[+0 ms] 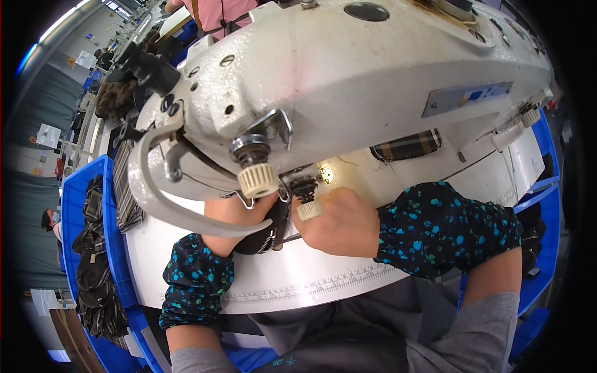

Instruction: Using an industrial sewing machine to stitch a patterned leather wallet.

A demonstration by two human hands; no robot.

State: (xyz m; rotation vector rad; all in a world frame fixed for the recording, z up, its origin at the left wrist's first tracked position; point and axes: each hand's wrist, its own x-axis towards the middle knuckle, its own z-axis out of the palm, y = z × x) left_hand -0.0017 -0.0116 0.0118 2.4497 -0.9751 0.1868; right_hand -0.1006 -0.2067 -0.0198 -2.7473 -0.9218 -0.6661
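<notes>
A white sewing machine (pixel 348 81) stands across the view, and both my hands are by its needle area. A dark piece of fabric with a zipper (pixel 266 239) lies on the bed between them. My left hand (pixel 239 214) is against its left side, its fingers largely hidden behind the white curved lever (pixel 146 180) and the ribbed knob (pixel 258 180). My right hand (pixel 342 221) is closed, fingers curled down at the piece's right side, partly behind a smaller cream knob (pixel 310 210). The needle and the stitching spot are hidden.
A white worktable (pixel 298 273) with a printed ruler runs along my front. A plaid patch (pixel 407 146) lies behind the machine arm. Blue bins stand on both sides, the left bin (pixel 115 248) beside dark plaid pieces (pixel 93 267). A person in pink (pixel 227 12) is beyond the machine.
</notes>
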